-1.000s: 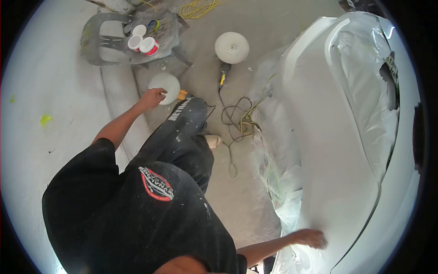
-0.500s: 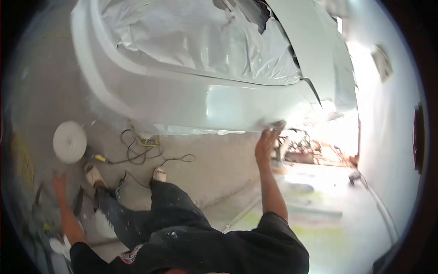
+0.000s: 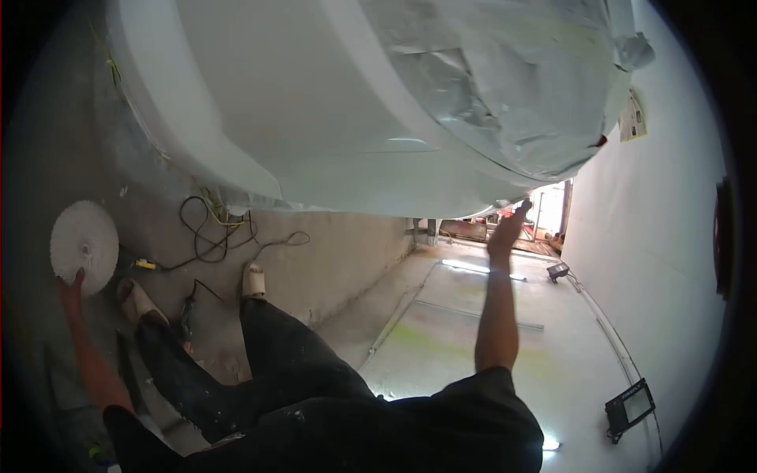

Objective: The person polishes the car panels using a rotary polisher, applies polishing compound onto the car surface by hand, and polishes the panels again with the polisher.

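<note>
My right hand (image 3: pixel 509 229) reaches out with its fingers extended against the lower edge of a pale, glossy car body panel (image 3: pixel 347 177). The fingertips look dark against the bright background, and I see nothing held in them. Down at my far left, my left hand (image 3: pixel 69 282) overlaps the rim of a white round disc (image 3: pixel 87 236) with a wavy edge and a small dark centre. Its visible fingers are apart. Whether they touch the disc I cannot tell.
Crinkled masking film (image 3: pixel 544 87) covers part of the car. A black cable (image 3: pixel 189 229) with a yellow tag (image 3: pixel 145 264) loops on the floor by my feet. A floodlight (image 3: pixel 631 408) stands at lower right, beside a pale wall (image 3: pixel 662 221).
The view has shifted along the car, and the glare has dimmed. My right hand has moved slightly right in view. My left hand, apart from the disc before, now overlaps its rim.
</note>
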Demonstrator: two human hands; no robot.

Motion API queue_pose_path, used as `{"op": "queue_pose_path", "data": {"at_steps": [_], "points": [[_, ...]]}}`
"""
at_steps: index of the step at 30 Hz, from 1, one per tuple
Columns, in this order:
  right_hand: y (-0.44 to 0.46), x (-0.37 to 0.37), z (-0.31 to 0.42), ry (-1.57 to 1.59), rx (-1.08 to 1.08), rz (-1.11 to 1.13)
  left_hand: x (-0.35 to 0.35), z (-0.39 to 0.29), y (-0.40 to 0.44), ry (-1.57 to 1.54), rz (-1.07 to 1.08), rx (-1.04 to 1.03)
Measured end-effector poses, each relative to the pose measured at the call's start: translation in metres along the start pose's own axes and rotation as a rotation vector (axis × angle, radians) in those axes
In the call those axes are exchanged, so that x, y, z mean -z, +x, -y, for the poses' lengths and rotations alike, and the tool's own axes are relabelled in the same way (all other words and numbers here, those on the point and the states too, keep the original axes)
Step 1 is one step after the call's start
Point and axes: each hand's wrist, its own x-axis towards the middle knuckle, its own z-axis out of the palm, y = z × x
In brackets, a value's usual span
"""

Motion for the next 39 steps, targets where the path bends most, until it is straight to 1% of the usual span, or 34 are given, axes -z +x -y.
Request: {"op": "queue_pose_path", "data": {"at_steps": [1,2,3,4,6,7,8,9,10,12,13,15,16,17,18,19,20,22,24,26,28,31,32,34,35,36,37,38,39], "points": [[0.019,0.019,-0.022,-0.315,0.052,0.013,-0.004,-0.014,-0.008,-0.035,-0.011,0.037],[0.043,0.023,-0.004,0.285,-0.181,0.060,-0.008,-0.020,-0.010,-0.140,-0.012,0.071],[0.048,0.025,0.019,0.242,-0.181,0.042,-0.013,-0.020,-0.009,-0.244,-0.011,0.106],[0.039,0.015,0.031,0.212,-0.136,0.024,-0.015,-0.020,-0.012,-0.350,-0.019,0.142],[0.009,-0.005,0.050,0.153,-0.017,-0.022,-0.018,-0.028,-0.018,-0.450,-0.017,0.206],[-0.006,-0.014,0.062,-0.047,0.054,-0.046,-0.017,-0.035,-0.021,-0.493,-0.008,0.236],[-0.018,-0.021,0.077,-0.155,0.091,-0.057,-0.019,-0.047,-0.024,-0.495,0.030,0.253],[-0.025,-0.026,0.087,-0.178,0.127,-0.065,-0.022,-0.069,-0.032,-0.499,0.063,0.270],[-0.032,-0.032,0.097,-0.199,0.163,-0.065,-0.019,-0.082,-0.037,-0.499,0.092,0.294],[-0.049,-0.046,0.115,-0.208,0.105,-0.058,-0.021,-0.093,-0.030,-0.455,0.105,0.235],[-0.062,-0.050,0.117,-0.055,-0.019,0.048,-0.029,-0.095,-0.029,-0.431,0.123,0.200],[-0.088,-0.057,0.147,-0.049,-0.097,0.217,-0.046,-0.095,-0.048,-0.334,0.008,0.166],[-0.098,-0.059,0.148,-0.118,-0.040,0.322,-0.049,-0.095,-0.060,-0.287,-0.058,0.144],[-0.101,-0.066,0.148,0.011,0.178,0.171,-0.051,-0.102,-0.080,-0.160,-0.048,0.128],[-0.100,-0.067,0.146,-0.027,0.189,0.170,-0.054,-0.115,-0.109,-0.031,-0.044,0.114],[-0.098,-0.069,0.142,-0.061,0.201,0.167,-0.061,-0.135,-0.144,-0.031,-0.054,0.053],[-0.095,-0.067,0.137,-0.097,0.208,0.163,-0.069,-0.160,-0.181,-0.029,-0.059,-0.009],[-0.074,-0.056,0.113,0.035,0.154,0.055,-0.088,-0.176,-0.236,0.021,0.023,-0.170],[-0.051,-0.043,0.067,0.145,0.104,-0.061,-0.111,-0.234,-0.305,0.278,0.010,-0.100],[-0.024,-0.040,0.004,0.240,0.079,-0.178,-0.127,-0.295,-0.371,0.179,0.016,-0.110],[-0.001,-0.040,-0.043,0.372,-0.036,-0.225,-0.141,-0.331,-0.417,0.140,0.017,-0.170],[0.022,-0.045,-0.120,0.607,-0.240,-0.303,-0.167,-0.372,-0.480,0.170,0.009,-0.275],[0.020,-0.052,-0.149,0.688,-0.310,-0.319,-0.177,-0.393,-0.507,0.170,0.041,-0.295],[0.006,-0.110,-0.219,0.212,-0.208,-0.098,-0.197,-0.441,-0.558,0.161,0.097,-0.338],[-0.009,-0.110,-0.214,0.324,-0.312,-0.066,-0.212,-0.463,-0.582,0.128,0.134,-0.339],[-0.037,-0.075,-0.189,0.456,-0.365,-0.039,-0.228,-0.484,-0.605,0.091,0.169,-0.339],[-0.073,-0.090,-0.178,0.481,-0.326,0.002,-0.243,-0.506,-0.629,0.056,0.207,-0.336],[-0.115,-0.115,-0.173,0.408,-0.059,0.229,-0.255,-0.529,-0.654,0.092,0.247,-0.362],[-0.142,-0.088,-0.147,0.583,-0.104,0.403,-0.269,-0.553,-0.677,0.113,0.276,-0.391]]}}
